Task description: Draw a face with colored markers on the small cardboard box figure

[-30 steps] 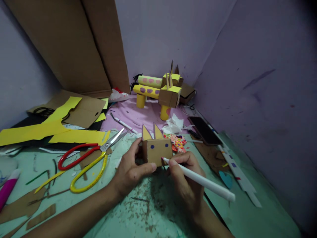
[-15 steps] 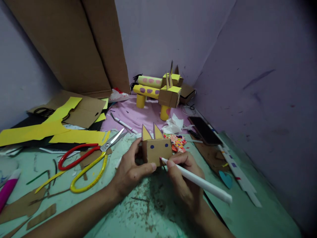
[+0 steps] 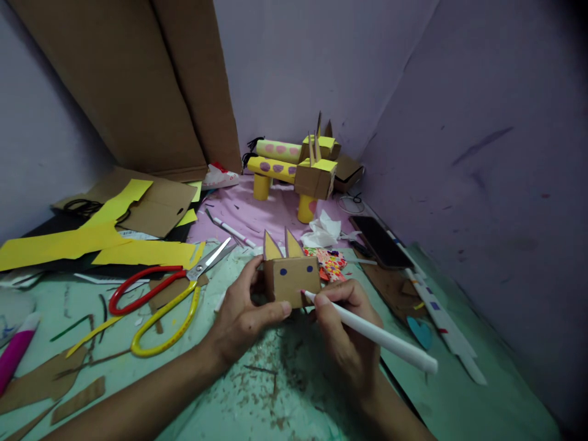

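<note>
My left hand [image 3: 245,312] grips a small cardboard box [image 3: 294,283] by its left side, thumb along the lower front edge. Two pointed ears with yellow insides rise from its top, and two dark blue dots mark its front face. Between the fingers of my right hand [image 3: 346,321] is a white marker [image 3: 383,337] with a reddish-pink tip. That tip is at the lower right of the box's front, seemingly touching it. Just behind the box lies a colourful patterned piece [image 3: 328,262], partly hidden.
Left of my hands lie red-and-yellow-handled scissors [image 3: 193,282], yellow paper [image 3: 105,236] and cardboard scraps [image 3: 43,376]. Two yellow cardboard animals [image 3: 285,171] stand at the back. A phone [image 3: 381,241], a blue heart [image 3: 419,332] and a white strip [image 3: 445,318] lie on the right.
The marker and my right hand have shifted slightly right along the box's lower front. My left hand keeps its hold on the box.
</note>
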`<state>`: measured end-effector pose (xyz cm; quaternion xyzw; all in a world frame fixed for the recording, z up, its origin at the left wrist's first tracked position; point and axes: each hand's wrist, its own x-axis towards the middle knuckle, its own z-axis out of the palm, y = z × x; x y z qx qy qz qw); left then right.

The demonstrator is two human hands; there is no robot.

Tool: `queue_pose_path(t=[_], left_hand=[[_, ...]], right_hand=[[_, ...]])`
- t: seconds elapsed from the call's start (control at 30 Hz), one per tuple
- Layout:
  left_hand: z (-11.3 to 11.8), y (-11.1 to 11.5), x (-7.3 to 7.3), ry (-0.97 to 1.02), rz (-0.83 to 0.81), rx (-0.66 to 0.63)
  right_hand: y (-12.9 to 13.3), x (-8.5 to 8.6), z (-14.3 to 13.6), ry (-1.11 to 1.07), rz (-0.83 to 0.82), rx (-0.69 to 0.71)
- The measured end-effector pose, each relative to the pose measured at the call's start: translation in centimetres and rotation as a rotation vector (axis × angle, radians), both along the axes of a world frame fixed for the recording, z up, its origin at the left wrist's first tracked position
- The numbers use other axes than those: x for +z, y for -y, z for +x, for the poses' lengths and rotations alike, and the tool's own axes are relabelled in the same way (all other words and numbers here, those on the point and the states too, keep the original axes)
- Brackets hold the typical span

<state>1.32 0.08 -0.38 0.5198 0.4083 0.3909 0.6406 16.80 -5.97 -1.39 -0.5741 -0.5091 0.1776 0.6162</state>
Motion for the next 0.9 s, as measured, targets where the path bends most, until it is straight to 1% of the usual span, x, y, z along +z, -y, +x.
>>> queue_pose_path(t=[0.3,0.47,0.6,0.73,0.9], left_hand=[[-0.2,0.1,-0.5,0.013,0.025,-0.009],[-0.1,0.2,0.1,-0.001,0.031,-0.014],[-0.1,0.2,0.5,-0.001,0.031,-0.028],[-0.1,0.1,0.4,-0.002,0.033,-0.024],[-0.2,0.2,0.5,-0.012,0.047,-0.037]], right_hand=[[-0.2,0.9,-0.2,0.001,0.065,-0.021],[-0.4,1.1,-0.3,-0.019,0.093,0.008],[-0.3,0.6,-0.2,-0.028,0.089,0.029],[-0.1,-0.3,0.0,-0.038,0.065,0.054],[0.2,-0.1,-0.1,0.008,0.060,0.065]])
